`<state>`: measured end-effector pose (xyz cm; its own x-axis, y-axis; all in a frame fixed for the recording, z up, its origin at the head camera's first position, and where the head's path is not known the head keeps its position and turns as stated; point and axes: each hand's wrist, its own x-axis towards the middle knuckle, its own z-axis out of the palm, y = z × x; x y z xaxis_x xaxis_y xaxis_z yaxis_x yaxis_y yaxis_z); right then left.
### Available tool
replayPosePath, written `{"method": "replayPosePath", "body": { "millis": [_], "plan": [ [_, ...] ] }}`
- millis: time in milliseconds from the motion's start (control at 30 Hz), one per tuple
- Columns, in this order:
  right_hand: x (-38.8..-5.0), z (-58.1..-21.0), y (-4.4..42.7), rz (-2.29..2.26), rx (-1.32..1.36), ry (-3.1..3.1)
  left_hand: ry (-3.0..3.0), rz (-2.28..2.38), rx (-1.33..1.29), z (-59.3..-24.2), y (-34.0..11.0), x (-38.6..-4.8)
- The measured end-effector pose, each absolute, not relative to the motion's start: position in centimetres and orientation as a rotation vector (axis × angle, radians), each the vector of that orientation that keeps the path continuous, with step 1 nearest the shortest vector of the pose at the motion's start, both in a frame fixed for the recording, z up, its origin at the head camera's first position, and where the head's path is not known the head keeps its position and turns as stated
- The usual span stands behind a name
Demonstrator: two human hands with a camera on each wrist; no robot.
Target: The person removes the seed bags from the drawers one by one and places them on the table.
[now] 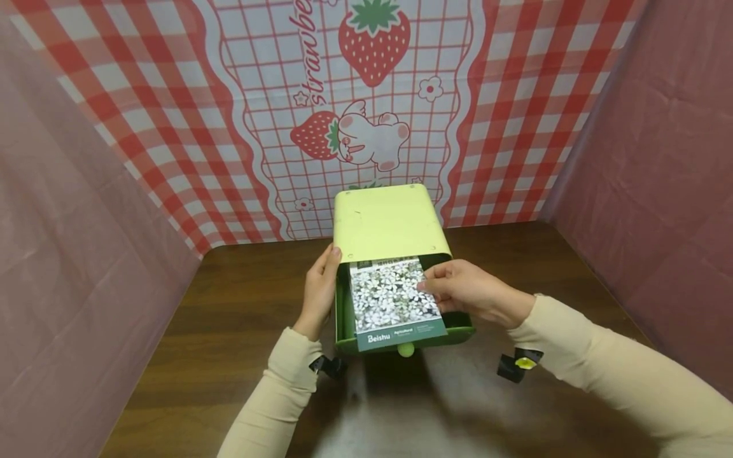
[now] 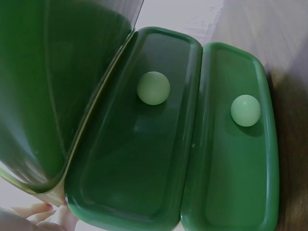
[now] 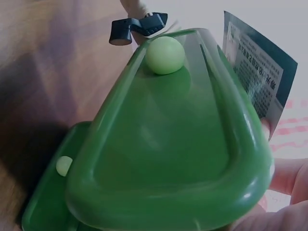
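Note:
A seed packet (image 1: pixel 395 296) printed with white flowers and a dark green "Beishu" band lies slanted over the pulled-out top drawer (image 1: pixel 458 335). My right hand (image 1: pixel 472 289) pinches its right edge between thumb and fingers. The packet's printed back (image 3: pixel 255 62) shows beyond the drawer front in the right wrist view. My left hand (image 1: pixel 319 292) rests against the left side of the pale yellow-green drawer box (image 1: pixel 389 219), near its front top corner. In the left wrist view, left fingers (image 2: pixel 36 214) touch the box's side. The drawer's inside is mostly hidden beneath the packet.
Lower green drawer fronts (image 2: pixel 132 159) with round pale knobs (image 2: pixel 154 88) stand closed below. The box is on a dark wooden table (image 1: pixel 229 343). A red checked strawberry cloth (image 1: pixel 258 127) hangs behind, with pink cloth (image 1: pixel 630 159) at both sides.

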<state>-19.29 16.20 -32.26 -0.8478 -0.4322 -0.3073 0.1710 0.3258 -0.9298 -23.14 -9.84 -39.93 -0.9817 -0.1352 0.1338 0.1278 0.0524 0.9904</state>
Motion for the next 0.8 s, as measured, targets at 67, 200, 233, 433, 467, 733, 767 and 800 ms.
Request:
{"method": "replayPosePath", "body": {
  "millis": [67, 200, 233, 433, 467, 733, 767, 800],
  "plan": [
    [-19.1, -32.2, 16.4, -1.540, -0.241, 2.083, -2.133, -2.037, 0.005, -39.9, -9.8, -23.1],
    [-18.7, -32.1, 16.6, -1.523, -0.237, 2.072, -2.135, -2.038, 0.002, -39.8, -9.8, -23.0],
    [-18.6, -32.1, 16.6, -1.521, -0.232, 2.065, -2.134, -2.041, 0.005, -39.8, -9.8, -23.0],
    [-17.9, -31.7, 17.0, -1.514, -0.222, 2.017, -2.138, -2.055, 0.021, -39.8, -9.8, -23.0],
    [-17.8, -31.6, 17.1, -1.507, -0.224, 2.015, -2.138, -2.052, 0.016, -39.8, -9.8, -23.0],
    [-16.8, -30.7, 17.8, -1.435, -0.282, 2.046, -2.147, -2.035, 0.022, -39.9, -9.8, -23.2],
    [-16.8, -30.6, 17.9, -1.429, -0.290, 2.053, -2.146, -2.036, 0.020, -39.9, -9.8, -23.2],
    [-16.7, -30.6, 18.0, -1.420, -0.303, 2.067, -2.145, -2.036, 0.019, -39.9, -9.8, -23.2]
  ]
}}
